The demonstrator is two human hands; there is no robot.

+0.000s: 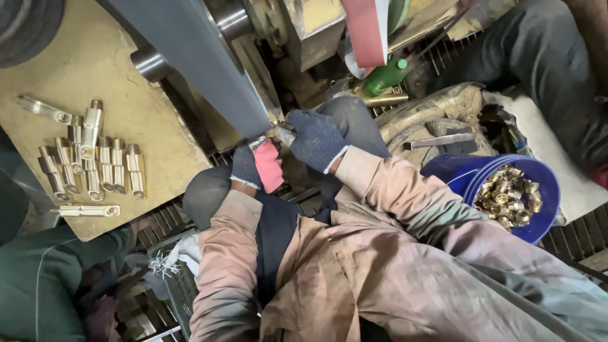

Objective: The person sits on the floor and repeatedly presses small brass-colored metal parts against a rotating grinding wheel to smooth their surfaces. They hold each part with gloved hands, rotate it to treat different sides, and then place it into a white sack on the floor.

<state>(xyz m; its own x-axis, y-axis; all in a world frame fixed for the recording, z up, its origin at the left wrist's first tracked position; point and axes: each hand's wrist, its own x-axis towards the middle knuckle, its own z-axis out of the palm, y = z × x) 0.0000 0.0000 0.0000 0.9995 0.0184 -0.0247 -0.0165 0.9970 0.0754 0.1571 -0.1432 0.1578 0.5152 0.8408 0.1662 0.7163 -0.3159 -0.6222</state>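
Grey belt point(202, 60) runs diagonally from far left down to centre. Tan desk point(158, 120) at left carries row of brass parts point(95, 164). Blue bucket point(481, 174) at right holds brass fittings point(510, 196). Green bottle point(383, 76) far centre. Right hand point(315, 139), dark glove, closed on small metal piece point(282, 133), pressed at belt's lower end. Left hand point(256, 166), dark glove with pink palm, fingers curled, touching same piece from left.

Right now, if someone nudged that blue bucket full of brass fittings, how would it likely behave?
The blue bucket would probably feel heavy and resist sliding, since metal brass fittings fill it nearly to the rim. It looks tilted, so a hard push might spill some. The loose pieces would likely shift and rattle.
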